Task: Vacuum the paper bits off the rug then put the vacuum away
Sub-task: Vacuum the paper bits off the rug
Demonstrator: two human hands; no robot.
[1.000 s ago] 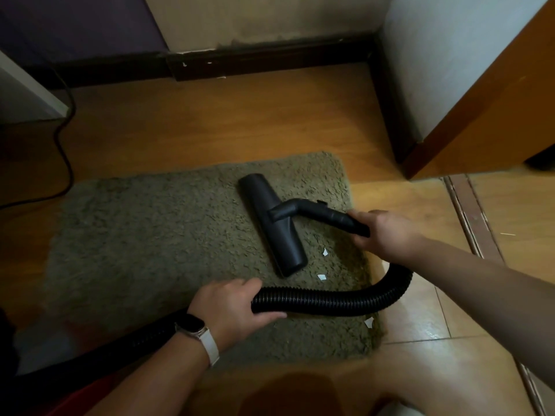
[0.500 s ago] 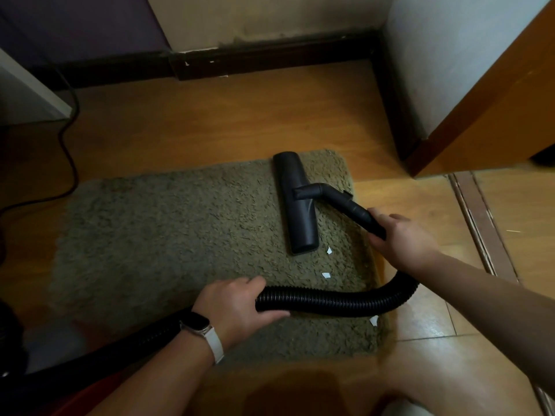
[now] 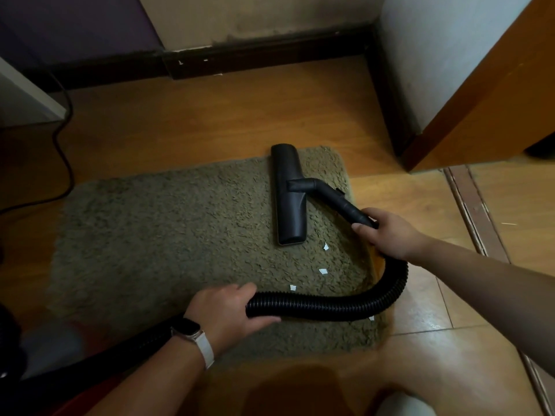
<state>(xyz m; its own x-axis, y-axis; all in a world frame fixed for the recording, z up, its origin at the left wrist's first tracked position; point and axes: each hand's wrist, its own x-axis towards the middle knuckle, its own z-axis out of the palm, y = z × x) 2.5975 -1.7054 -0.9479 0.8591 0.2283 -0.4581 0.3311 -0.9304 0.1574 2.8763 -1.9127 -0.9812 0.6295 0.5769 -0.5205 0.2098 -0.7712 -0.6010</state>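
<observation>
A shaggy olive rug (image 3: 156, 241) lies on the wooden floor. The black vacuum floor nozzle (image 3: 288, 196) rests flat on the rug's far right part. My right hand (image 3: 387, 235) grips the rigid black tube just behind the nozzle. My left hand (image 3: 231, 310) holds the ribbed black hose (image 3: 345, 304), which loops from the tube across the rug's near edge. Several small white paper bits (image 3: 323, 270) lie on the rug between the nozzle and the hose; one bit (image 3: 371, 318) shows just under the hose.
A black cable (image 3: 64, 151) runs over the floor at the left. A dark baseboard (image 3: 264, 55) lines the far wall. An orange wooden door panel (image 3: 492, 94) stands at the right, with a floor threshold strip (image 3: 471, 211) beside it. The vacuum's dark body (image 3: 12, 349) sits at the lower left.
The nozzle has slid away from me and to the right, straightening along the rug's right side. My right hand moved right with the tube; my left hand kept its hold on the hose.
</observation>
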